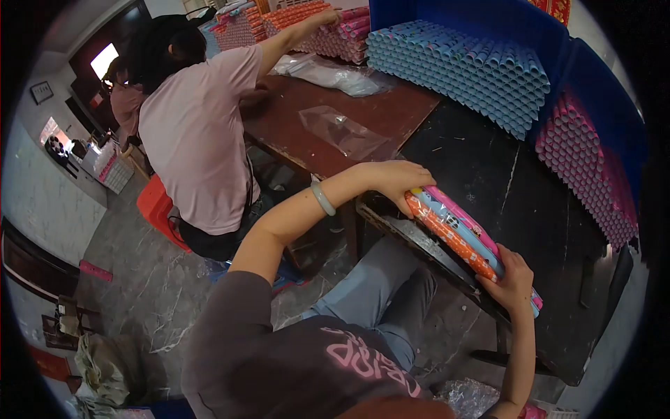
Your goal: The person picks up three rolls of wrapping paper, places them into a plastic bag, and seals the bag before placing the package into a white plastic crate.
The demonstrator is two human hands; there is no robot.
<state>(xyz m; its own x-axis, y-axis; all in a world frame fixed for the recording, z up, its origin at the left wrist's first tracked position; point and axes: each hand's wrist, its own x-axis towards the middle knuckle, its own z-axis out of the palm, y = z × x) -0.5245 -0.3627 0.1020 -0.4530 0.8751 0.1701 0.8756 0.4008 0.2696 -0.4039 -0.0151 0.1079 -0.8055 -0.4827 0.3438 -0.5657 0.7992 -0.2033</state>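
A bundle of long printed tubes point(455, 225) in orange, blue and pink lies across the front edge of the black table. It has a glossy look, like clear wrapping. My left hand point(401, 183), below a pale bangle, is closed round the bundle's far end. Closer to the other end, my right hand point(513, 279) grips the same bundle, with a short pink and blue tip showing past it. What the tubes are for is not visible.
Light blue tubes point(457, 73) are stacked at the back of the black table point(551, 202), pink tubes point(583, 164) at its right. Blue panels point(481, 28) stand behind. Clear plastic bags point(342, 133) lie on the brown table point(279, 105), where a person in pink point(199, 140) sits, reaching toward more tubes.
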